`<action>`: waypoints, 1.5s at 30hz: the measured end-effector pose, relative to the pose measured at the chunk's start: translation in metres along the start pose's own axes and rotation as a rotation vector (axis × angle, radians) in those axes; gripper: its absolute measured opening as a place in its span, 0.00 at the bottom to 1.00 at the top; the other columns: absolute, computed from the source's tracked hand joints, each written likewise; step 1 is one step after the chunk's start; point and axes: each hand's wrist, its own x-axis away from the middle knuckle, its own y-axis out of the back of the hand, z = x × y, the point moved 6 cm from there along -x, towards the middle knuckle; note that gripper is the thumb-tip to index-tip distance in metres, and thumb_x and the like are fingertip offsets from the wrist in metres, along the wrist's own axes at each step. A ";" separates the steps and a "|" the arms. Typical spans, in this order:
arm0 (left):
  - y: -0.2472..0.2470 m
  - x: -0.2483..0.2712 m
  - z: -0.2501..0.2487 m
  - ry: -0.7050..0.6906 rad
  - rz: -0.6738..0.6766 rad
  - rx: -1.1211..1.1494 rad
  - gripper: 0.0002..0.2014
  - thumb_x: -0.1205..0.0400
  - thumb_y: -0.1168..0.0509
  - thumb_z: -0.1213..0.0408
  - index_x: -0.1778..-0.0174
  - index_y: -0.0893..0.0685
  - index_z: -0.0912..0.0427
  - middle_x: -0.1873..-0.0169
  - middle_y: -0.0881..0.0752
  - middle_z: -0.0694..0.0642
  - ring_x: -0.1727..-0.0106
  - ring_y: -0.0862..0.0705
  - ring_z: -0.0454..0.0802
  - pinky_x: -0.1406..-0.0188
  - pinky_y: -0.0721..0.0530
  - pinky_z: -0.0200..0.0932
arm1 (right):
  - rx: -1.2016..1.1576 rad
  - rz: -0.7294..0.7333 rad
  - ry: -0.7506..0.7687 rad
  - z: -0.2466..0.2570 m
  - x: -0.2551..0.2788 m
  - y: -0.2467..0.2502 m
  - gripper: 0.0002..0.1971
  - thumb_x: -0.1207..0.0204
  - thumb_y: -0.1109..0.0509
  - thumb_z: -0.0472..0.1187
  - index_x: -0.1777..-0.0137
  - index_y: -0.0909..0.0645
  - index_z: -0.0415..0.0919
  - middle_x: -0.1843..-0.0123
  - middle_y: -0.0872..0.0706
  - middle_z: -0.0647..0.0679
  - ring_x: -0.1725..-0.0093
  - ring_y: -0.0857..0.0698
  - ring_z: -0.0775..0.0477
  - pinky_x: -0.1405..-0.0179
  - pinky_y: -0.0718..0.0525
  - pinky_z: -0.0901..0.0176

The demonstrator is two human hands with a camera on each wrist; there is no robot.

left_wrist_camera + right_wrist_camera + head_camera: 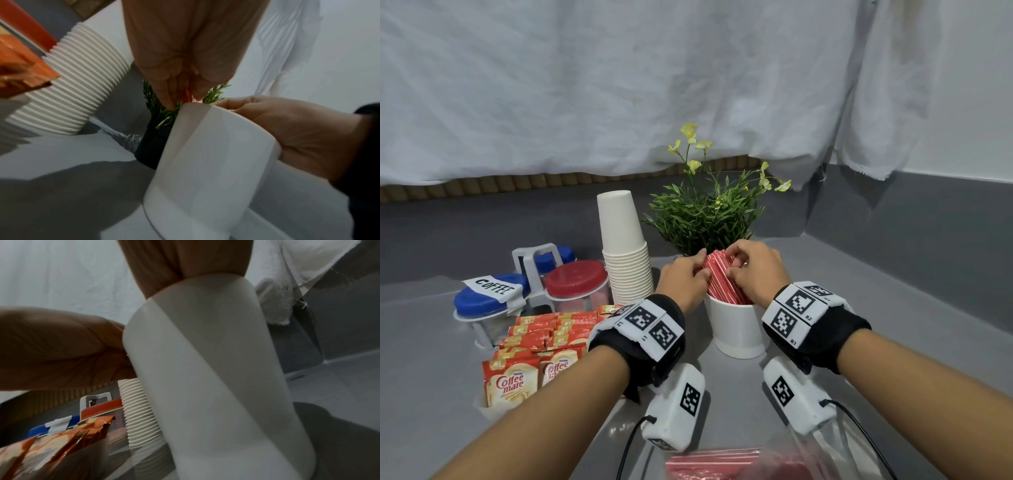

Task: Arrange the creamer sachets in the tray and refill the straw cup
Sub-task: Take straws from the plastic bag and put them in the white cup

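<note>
Pinching the straws [722, 277] with both hands [683, 279], you squared them so they seated upright in the cup [739, 329].

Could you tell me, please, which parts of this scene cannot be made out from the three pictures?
- Inside of the white ceramic straw cup: in both wrist views its wall hides the contents.
- Red-and-white paper straws: their count is too fine to tell; the left hand and right hand cover part.
- Clear plastic bag of spare straws: cut off by the head view's bottom edge, blurred.
- Tray under the orange creamer sachets: hidden by them.
</note>
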 end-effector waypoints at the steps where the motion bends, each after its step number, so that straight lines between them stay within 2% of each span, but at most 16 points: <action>1: -0.002 0.000 -0.001 -0.003 0.030 -0.045 0.22 0.14 0.46 0.65 0.22 0.36 0.57 0.26 0.26 0.57 0.24 0.30 0.55 0.29 0.34 0.39 | 0.017 0.022 0.007 0.001 0.001 -0.001 0.13 0.27 0.31 0.31 0.43 0.17 0.43 0.55 0.14 0.44 0.49 0.18 0.46 0.47 0.23 0.60; 3: -0.006 0.002 -0.004 -0.012 0.095 -0.133 0.24 0.13 0.50 0.65 0.20 0.42 0.57 0.24 0.29 0.58 0.24 0.31 0.59 0.30 0.34 0.41 | 0.052 0.073 0.044 0.004 0.002 -0.003 0.18 0.26 0.32 0.30 0.38 0.18 0.46 0.49 0.14 0.44 0.44 0.19 0.45 0.42 0.22 0.57; 7: -0.012 0.006 -0.007 -0.026 0.174 -0.250 0.26 0.12 0.51 0.65 0.18 0.49 0.61 0.17 0.57 0.58 0.18 0.43 0.58 0.23 0.43 0.43 | 0.080 0.130 0.074 0.008 0.003 -0.006 0.21 0.24 0.36 0.30 0.34 0.19 0.48 0.34 0.17 0.44 0.34 0.21 0.43 0.32 0.22 0.48; 11: -0.010 0.008 -0.006 0.020 0.198 -0.209 0.28 0.12 0.50 0.61 0.18 0.52 0.60 0.18 0.64 0.57 0.17 0.51 0.54 0.21 0.48 0.42 | 0.070 0.143 0.054 0.011 0.004 -0.004 0.21 0.23 0.39 0.29 0.33 0.20 0.46 0.34 0.17 0.44 0.35 0.20 0.43 0.33 0.22 0.48; 13: -0.006 0.011 -0.007 0.043 0.192 -0.149 0.29 0.13 0.49 0.62 0.18 0.55 0.56 0.18 0.64 0.57 0.16 0.52 0.55 0.20 0.49 0.44 | 0.027 0.155 0.009 0.010 0.004 -0.001 0.24 0.24 0.40 0.27 0.32 0.21 0.47 0.37 0.15 0.42 0.43 0.18 0.46 0.34 0.21 0.47; 16: 0.004 0.016 -0.013 0.062 0.152 -0.110 0.32 0.15 0.47 0.64 0.18 0.56 0.55 0.18 0.59 0.59 0.16 0.53 0.54 0.21 0.48 0.43 | -0.040 0.185 -0.028 0.008 0.001 0.008 0.24 0.24 0.42 0.27 0.32 0.21 0.48 0.51 0.15 0.44 0.59 0.22 0.51 0.40 0.18 0.52; 18: 0.014 0.018 -0.019 0.068 0.105 -0.094 0.31 0.16 0.45 0.64 0.18 0.51 0.58 0.18 0.51 0.61 0.18 0.46 0.57 0.21 0.44 0.46 | -0.062 0.173 -0.022 0.010 0.001 0.021 0.24 0.24 0.42 0.25 0.33 0.20 0.45 0.51 0.16 0.47 0.59 0.20 0.50 0.46 0.16 0.54; 21: 0.032 0.029 -0.034 0.065 0.039 -0.020 0.29 0.18 0.42 0.65 0.20 0.43 0.59 0.24 0.40 0.63 0.27 0.31 0.62 0.25 0.30 0.54 | -0.129 0.150 -0.051 0.015 0.007 0.047 0.20 0.24 0.40 0.26 0.36 0.18 0.43 0.54 0.16 0.48 0.66 0.18 0.51 0.62 0.16 0.63; 25: 0.047 0.059 -0.058 0.052 0.015 -0.013 0.24 0.17 0.42 0.64 0.25 0.35 0.60 0.28 0.35 0.62 0.30 0.28 0.59 0.30 0.28 0.45 | -0.234 0.123 -0.133 0.019 0.028 0.081 0.13 0.25 0.37 0.27 0.56 0.16 0.46 0.62 0.17 0.46 0.70 0.19 0.53 0.73 0.22 0.65; 27: 0.048 0.075 -0.067 0.046 0.028 -0.013 0.23 0.18 0.41 0.63 0.26 0.33 0.60 0.28 0.33 0.62 0.29 0.28 0.57 0.32 0.29 0.44 | -0.242 0.117 -0.153 0.021 0.043 0.093 0.13 0.25 0.38 0.27 0.61 0.18 0.45 0.66 0.18 0.47 0.72 0.19 0.52 0.75 0.23 0.65; 30: 0.037 0.104 -0.075 0.047 0.086 -0.036 0.22 0.18 0.40 0.63 0.27 0.32 0.62 0.29 0.31 0.64 0.29 0.28 0.59 0.31 0.29 0.46 | -0.268 0.127 -0.189 0.017 0.069 0.106 0.11 0.24 0.39 0.27 0.61 0.19 0.41 0.69 0.21 0.47 0.81 0.22 0.58 0.74 0.24 0.64; 33: 0.023 0.130 -0.077 0.061 0.124 -0.047 0.21 0.19 0.38 0.64 0.30 0.29 0.62 0.31 0.28 0.64 0.31 0.27 0.59 0.35 0.28 0.44 | -0.272 0.111 -0.257 0.005 0.096 0.108 0.15 0.24 0.39 0.28 0.69 0.22 0.44 0.70 0.22 0.46 0.87 0.25 0.61 0.75 0.23 0.65; 36: 0.003 0.157 -0.069 0.105 0.196 -0.060 0.21 0.19 0.38 0.64 0.30 0.29 0.63 0.31 0.27 0.64 0.32 0.26 0.59 0.38 0.28 0.42 | -0.276 0.111 -0.329 -0.009 0.129 0.100 0.16 0.24 0.40 0.27 0.71 0.24 0.41 0.72 0.23 0.45 0.87 0.25 0.59 0.81 0.23 0.68; 40: -0.022 0.186 -0.051 0.185 0.308 -0.081 0.20 0.19 0.38 0.63 0.31 0.28 0.64 0.33 0.25 0.64 0.33 0.25 0.60 0.34 0.26 0.47 | -0.083 0.196 -0.361 -0.028 0.170 0.083 0.13 0.25 0.37 0.30 0.71 0.24 0.37 0.72 0.22 0.43 0.71 0.23 0.45 0.70 0.24 0.60; 43: -0.034 0.201 -0.037 0.227 0.406 -0.233 0.25 0.19 0.38 0.53 0.27 0.31 0.58 0.30 0.28 0.61 0.29 0.28 0.60 0.30 0.29 0.49 | 0.109 0.278 -0.330 -0.035 0.190 0.077 0.08 0.25 0.36 0.32 0.60 0.16 0.29 0.65 0.19 0.40 0.61 0.21 0.43 0.66 0.25 0.60; 45: -0.039 0.209 -0.027 0.244 0.450 -0.314 0.31 0.21 0.39 0.44 0.25 0.35 0.54 0.26 0.32 0.60 0.26 0.32 0.62 0.28 0.32 0.52 | 0.132 0.384 -0.354 -0.038 0.203 0.071 0.11 0.25 0.38 0.31 0.67 0.18 0.34 0.67 0.18 0.42 0.66 0.20 0.45 0.72 0.24 0.63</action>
